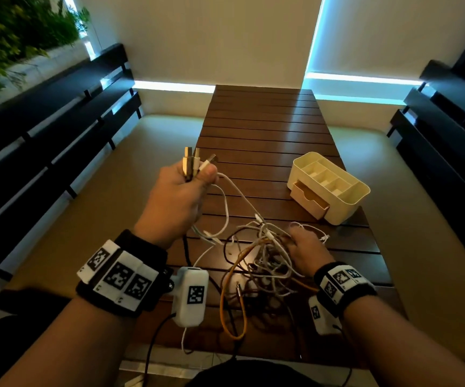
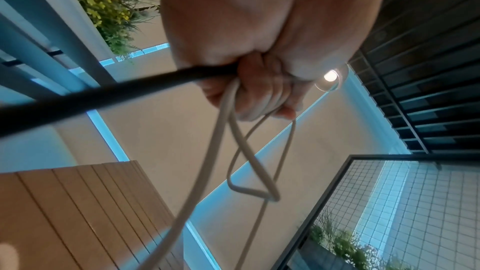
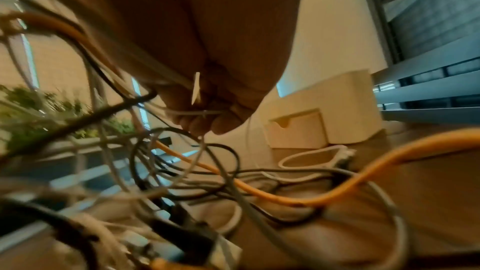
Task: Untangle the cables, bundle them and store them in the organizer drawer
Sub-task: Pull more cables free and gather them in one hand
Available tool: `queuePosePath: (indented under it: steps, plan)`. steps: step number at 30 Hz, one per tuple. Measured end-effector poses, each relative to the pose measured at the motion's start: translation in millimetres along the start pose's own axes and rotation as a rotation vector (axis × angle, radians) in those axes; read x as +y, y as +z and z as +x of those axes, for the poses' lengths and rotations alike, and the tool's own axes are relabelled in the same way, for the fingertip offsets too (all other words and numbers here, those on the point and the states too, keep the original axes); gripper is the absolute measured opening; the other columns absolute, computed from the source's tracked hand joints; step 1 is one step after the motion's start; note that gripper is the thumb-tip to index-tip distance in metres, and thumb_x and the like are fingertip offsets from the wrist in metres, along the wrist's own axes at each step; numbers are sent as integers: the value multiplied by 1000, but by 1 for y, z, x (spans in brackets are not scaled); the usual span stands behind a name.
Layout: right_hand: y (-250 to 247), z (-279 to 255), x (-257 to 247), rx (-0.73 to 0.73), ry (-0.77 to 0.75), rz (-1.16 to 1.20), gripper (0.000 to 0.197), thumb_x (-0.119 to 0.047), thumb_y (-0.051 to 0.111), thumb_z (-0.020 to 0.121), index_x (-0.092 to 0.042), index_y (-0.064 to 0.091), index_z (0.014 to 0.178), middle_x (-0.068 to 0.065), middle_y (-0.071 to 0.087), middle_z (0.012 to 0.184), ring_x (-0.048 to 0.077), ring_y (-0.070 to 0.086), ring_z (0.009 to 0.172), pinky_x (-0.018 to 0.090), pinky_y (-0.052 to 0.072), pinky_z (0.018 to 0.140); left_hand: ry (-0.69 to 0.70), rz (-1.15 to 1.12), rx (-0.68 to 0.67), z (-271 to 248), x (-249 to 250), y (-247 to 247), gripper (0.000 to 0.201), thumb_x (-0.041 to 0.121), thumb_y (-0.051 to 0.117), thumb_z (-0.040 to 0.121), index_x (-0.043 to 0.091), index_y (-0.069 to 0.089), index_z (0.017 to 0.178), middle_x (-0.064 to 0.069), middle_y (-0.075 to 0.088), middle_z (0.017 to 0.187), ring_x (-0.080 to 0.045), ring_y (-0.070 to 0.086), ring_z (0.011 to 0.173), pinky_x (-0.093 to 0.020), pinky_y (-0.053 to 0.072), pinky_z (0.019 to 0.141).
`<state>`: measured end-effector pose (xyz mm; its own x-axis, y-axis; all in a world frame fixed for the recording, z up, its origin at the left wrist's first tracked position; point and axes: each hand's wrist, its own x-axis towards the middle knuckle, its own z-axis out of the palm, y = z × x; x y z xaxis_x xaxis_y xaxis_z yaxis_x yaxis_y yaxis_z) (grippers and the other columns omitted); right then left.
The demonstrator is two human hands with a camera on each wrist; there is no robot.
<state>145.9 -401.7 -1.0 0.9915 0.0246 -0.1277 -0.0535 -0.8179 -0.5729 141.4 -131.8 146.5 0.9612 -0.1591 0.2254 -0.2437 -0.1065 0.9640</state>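
Left hand [image 1: 179, 188] raised, fist clamped round cable plugs [image 1: 193, 163], right hand [image 1: 308, 248] fingers curled into the cable tangle [image 1: 259, 263] near the table's [image 1: 267, 121] front edge, organizer [image 1: 329, 187] by the right edge, drawer [image 1: 309, 201] ajar

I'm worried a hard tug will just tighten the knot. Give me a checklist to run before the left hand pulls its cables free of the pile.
1. Left hand grip on the plug ends: ok, fingers curled round several plugs, held above the table.
2. White cables trailing from that grip: not ok, they loop and run down into the tangle.
3. Right hand steadying the tangle: ok, fingers pinch strands.
4. Orange cable clear of the pull: cannot tell, it threads through the tangle.
5. Organizer drawer ready: ok, pulled partly open.
6. Organizer clear of the cables: ok, it stands beside the tangle.
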Motion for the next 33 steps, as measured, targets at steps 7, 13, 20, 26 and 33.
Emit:
queuePosePath:
  steps: [7, 13, 20, 26, 33]
  plan:
    - [-22, 3, -17, -59, 24, 80, 26, -27, 68, 91, -25, 62, 117, -8, 53, 112, 11, 54, 105, 28, 44, 87, -27, 156, -32, -1, -12, 4, 30, 42, 55, 95, 18, 63, 80, 14, 41, 45, -5, 36, 38, -31, 28, 51]
    - [-62, -26, -89, -56, -291, 225, 59, -32, 73, 86, -36, 46, 139, -17, 41, 137, -1, 38, 123, 18, 33, 94, -29, 269, -45, -4, -6, 13, 30, 27, 55, 100, 24, 57, 71, 18, 46, 44, -1, 42, 40, -29, 29, 51]
    - [-37, -31, -111, 75, -385, 470, 12, -26, 55, 100, -32, 64, 96, -5, 68, 81, 10, 67, 77, 41, 57, 75, -25, 226, -47, -10, -6, 20, 24, 24, 55, 100, 16, 65, 80, 21, 49, 45, 2, 44, 41, -27, 28, 51]
    - [-40, -30, -97, 67, -330, 434, 14, -26, 55, 99, -33, 67, 94, -4, 67, 81, 11, 65, 76, 46, 57, 79, 8, 268, 41, -10, -8, 5, 28, 28, 58, 98, 3, 71, 96, 19, 49, 49, 1, 42, 47, -16, 35, 51]
    - [-45, -33, -110, -22, -527, 344, 15, -21, 57, 99, -17, 70, 104, 1, 67, 89, 20, 62, 81, 45, 53, 75, -37, 343, -211, -12, -3, 20, 18, 20, 59, 99, 21, 67, 114, 24, 60, 61, 7, 53, 55, -12, 41, 58]
